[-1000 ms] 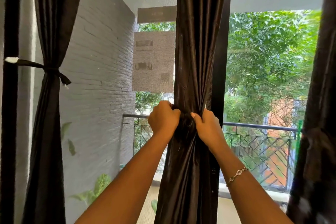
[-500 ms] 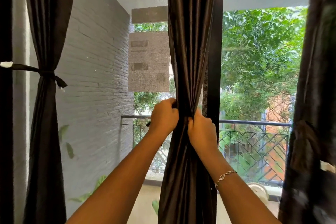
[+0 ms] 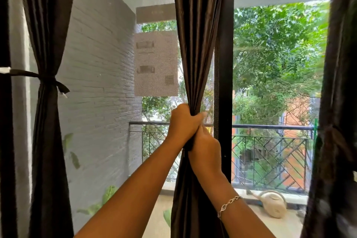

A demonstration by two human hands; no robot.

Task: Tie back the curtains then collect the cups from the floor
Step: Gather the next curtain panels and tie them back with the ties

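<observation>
A dark brown middle curtain [image 3: 195, 44] hangs in front of me, gathered into a narrow bundle. My left hand [image 3: 183, 123] grips the bundle, its fingers wrapped round the cloth. My right hand [image 3: 205, 147] sits just below and against the left one, fingers curled at the same gathered spot; what it holds is hidden. The left curtain [image 3: 46, 141] is bound by a dark tieback [image 3: 38, 76]. A third dark curtain [image 3: 336, 121] hangs at the right edge. No cups are in view.
A black window frame post [image 3: 225, 63] stands right behind the middle curtain. Outside are a grey brick wall [image 3: 100, 83], a metal balcony railing [image 3: 270, 127], a white watering can [image 3: 274, 205] on the balcony floor, and trees.
My hands have come together: the left now wraps round the gathered curtain, and the right has slid underneath it. The bundle is pulled tighter. The view has shifted slightly left.
</observation>
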